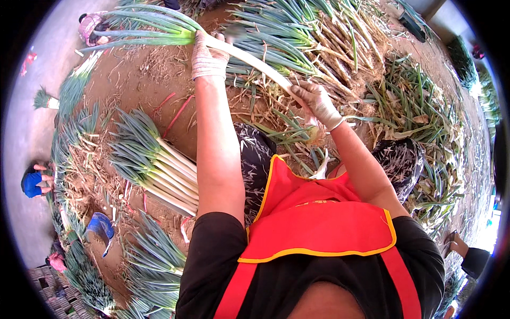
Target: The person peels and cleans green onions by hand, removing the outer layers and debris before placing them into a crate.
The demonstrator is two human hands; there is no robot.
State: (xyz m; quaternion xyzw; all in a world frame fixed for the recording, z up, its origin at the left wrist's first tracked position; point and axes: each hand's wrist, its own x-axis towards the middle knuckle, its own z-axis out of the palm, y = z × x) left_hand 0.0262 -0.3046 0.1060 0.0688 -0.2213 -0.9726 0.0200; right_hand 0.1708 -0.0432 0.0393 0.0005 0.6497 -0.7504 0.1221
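Observation:
One long spring onion (255, 64), with a white stalk and fanned green leaves, stretches between my two hands. My left hand (210, 57), in a pale knit glove, is closed around the stalk just below where the leaves spread. Lower down, near the root end, my right hand (317, 104) in a dirt-stained glove grips the same stalk. Beyond it lies a heap of soil-covered spring onions (340, 48) with brown outer skins. To the left of my left forearm, a row of clean white-stalked spring onions (167, 170) lies side by side.
Peeled leaves and skins form a scrap pile (411, 106) at the right. Red strips (178, 116) lie on the dirt floor. A blue bucket (101, 226) sits at the lower left near more spring onions (156, 258). Other people, one in blue (33, 182), are at the edges.

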